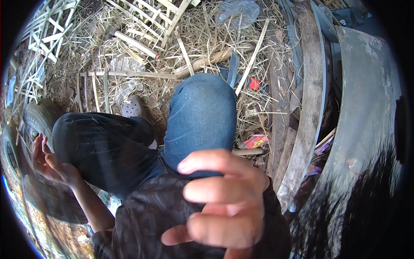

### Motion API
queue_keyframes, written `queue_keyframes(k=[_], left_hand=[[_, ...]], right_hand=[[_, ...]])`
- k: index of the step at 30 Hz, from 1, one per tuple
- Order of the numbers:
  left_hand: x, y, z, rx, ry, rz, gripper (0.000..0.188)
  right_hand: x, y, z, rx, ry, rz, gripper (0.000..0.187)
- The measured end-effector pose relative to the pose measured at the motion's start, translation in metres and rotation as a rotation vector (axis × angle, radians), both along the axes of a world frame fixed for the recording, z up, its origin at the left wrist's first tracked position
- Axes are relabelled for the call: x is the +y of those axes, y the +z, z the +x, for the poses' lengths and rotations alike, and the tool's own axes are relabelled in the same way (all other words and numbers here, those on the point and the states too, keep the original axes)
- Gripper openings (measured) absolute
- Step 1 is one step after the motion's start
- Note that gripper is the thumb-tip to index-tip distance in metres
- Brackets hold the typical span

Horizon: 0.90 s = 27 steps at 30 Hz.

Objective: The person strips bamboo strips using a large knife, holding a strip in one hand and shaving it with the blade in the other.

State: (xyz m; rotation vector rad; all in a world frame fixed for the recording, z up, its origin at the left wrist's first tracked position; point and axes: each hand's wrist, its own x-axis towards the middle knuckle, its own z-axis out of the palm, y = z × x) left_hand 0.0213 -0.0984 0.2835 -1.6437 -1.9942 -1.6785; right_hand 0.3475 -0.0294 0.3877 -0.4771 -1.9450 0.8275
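Close to the camera, my right hand (226,198) is raised in front of my dark shirt (151,216). Its fingers are curved and spread apart, and I see nothing between them. Off to the left, my left hand (54,166) is lifted palm up beside my knee in dark cloth (99,142). Its fingers are apart and hold nothing; a tyre (41,114) is the nearest thing to it. My other knee, in blue denim (202,108), points forward between the hands.
Straw litters the ground ahead, with bamboo strips (254,54), a bamboo lattice (166,19) and a clear plastic bag (237,13). A light perforated clog (133,107) is by the dark-clothed leg. Weathered planks (311,86) and a grey board (366,95) line the right side.
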Motion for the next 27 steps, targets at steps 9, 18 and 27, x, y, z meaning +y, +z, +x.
queue_keyframes(k=[9, 18, 27], left_hand=[[-0.002, 0.003, 0.0, -0.032, -0.006, 0.032, 0.035], [-0.008, 0.002, -0.003, -0.13, 0.016, 0.115, 0.04], [-0.012, -0.002, -0.008, -0.208, -0.006, 0.118, 0.037]], right_hand=[[-0.003, 0.003, -0.005, 0.001, 0.118, -0.006, 0.03], [-0.011, 0.017, -0.032, -0.001, 0.136, 0.026, 0.052], [-0.016, 0.043, -0.071, 0.206, 0.114, -0.25, 0.015]])
